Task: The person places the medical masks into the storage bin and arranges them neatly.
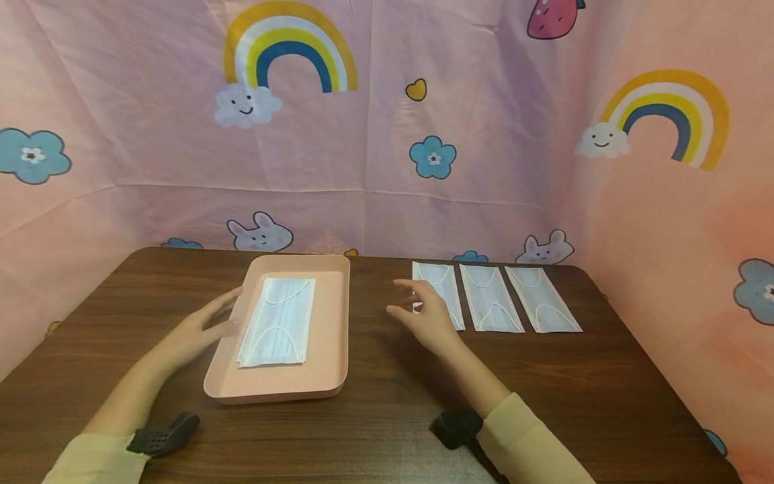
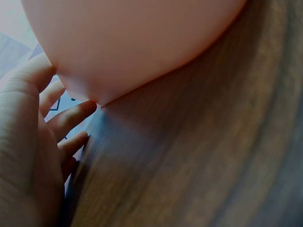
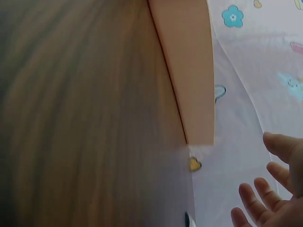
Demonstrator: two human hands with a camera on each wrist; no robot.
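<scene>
My left hand (image 1: 190, 336) is at the left side of a pink tray (image 1: 329, 323), its thumb and fingertips against the rim, not curled round it. The left wrist view has these fingers (image 2: 71, 120) beside the tray's wall (image 2: 137, 42). Inside the tray lies a small, slightly fanned stack of pale blue face masks (image 1: 281, 323) with white ear loops. My right hand (image 1: 429, 323) hovers right of the tray with fingers spread and loosely bent, holding nothing. It partly hides the nearest of three face masks (image 1: 444, 286) lying in a row.
The other two masks, a middle one (image 1: 492, 299) and a right one (image 1: 543, 300), lie flat near the back right of the dark wooden table (image 1: 387, 430). A patterned pink cloth (image 1: 393, 222) hangs behind and at both sides.
</scene>
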